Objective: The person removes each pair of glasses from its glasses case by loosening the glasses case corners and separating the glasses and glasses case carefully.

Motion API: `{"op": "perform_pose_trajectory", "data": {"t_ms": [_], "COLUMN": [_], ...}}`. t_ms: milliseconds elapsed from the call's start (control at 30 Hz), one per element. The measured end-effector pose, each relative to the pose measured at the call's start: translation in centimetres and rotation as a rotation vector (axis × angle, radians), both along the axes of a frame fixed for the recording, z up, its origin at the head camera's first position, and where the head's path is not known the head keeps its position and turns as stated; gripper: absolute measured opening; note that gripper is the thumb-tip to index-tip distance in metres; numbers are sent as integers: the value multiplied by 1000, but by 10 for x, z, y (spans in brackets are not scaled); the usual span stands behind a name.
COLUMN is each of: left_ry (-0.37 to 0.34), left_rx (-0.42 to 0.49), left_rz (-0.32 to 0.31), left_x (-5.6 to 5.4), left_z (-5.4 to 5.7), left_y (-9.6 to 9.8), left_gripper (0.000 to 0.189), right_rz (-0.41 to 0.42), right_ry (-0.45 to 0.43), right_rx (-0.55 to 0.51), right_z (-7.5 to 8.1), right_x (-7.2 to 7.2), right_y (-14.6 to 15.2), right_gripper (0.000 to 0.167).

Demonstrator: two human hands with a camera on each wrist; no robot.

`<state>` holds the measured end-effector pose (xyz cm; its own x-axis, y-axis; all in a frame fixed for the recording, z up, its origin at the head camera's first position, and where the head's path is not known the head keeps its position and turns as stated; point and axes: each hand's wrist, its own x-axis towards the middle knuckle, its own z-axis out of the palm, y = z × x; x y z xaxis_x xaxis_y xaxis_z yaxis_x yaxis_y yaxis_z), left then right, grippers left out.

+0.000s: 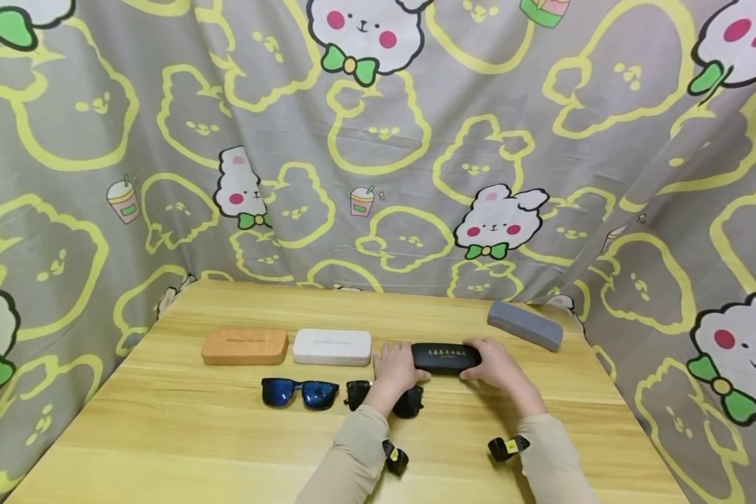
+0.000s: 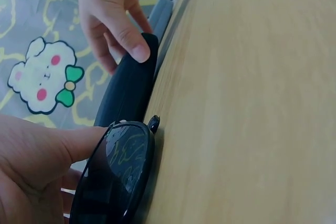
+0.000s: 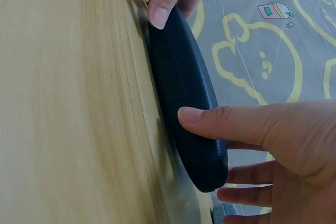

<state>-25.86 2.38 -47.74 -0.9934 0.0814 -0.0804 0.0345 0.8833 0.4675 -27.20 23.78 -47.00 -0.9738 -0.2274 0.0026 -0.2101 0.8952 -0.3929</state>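
Note:
A black glasses case (image 1: 446,358) with gold lettering lies closed on the table, held between both hands. My left hand (image 1: 395,367) grips its left end, thumb on the near side. My right hand (image 1: 494,365) grips the right end; in the right wrist view its thumb presses the near side of the case (image 3: 184,82) and the other fingers reach around the far side. Below my left wrist lie black sunglasses (image 1: 409,403), their middle hidden by that arm. In the left wrist view, a dark lens of the sunglasses (image 2: 126,166) overlaps the left hand.
Left of the hands stand an orange glasses case (image 1: 244,347) and a white glasses case (image 1: 332,347), side by side. Sunglasses with blue lenses (image 1: 300,393) lie in front of them. A grey-blue glasses case (image 1: 525,326) sits at the back right. A patterned curtain (image 1: 403,140) surrounds the wooden table (image 1: 164,434).

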Motion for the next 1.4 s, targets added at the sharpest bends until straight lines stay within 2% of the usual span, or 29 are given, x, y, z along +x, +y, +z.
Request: {"op": "perform_pose_trajectory", "data": {"t_ms": [367, 667, 933, 1167, 1400], "left_ry": [-6, -2, -7, 28, 20], "left_rx": [1, -29, -44, -15, -27], "left_rz": [14, 34, 37, 60, 53], "left_x": [-2, -1, -5, -6, -7], "left_z": [-2, -3, -3, -9, -9], "left_y": [-1, 0, 1, -3, 0], "left_gripper": [76, 78, 79, 72, 81], "right_rz": [21, 38, 72, 119, 97], "right_ry": [38, 18, 52, 53, 62], "right_rx": [-6, -15, -21, 11, 25], "right_z": [-6, -9, -7, -5, -6], "right_x": [-2, -3, -5, -6, -5], "right_y": [5, 12, 12, 13, 16], "right_gripper": [72, 72, 71, 70, 72]}}
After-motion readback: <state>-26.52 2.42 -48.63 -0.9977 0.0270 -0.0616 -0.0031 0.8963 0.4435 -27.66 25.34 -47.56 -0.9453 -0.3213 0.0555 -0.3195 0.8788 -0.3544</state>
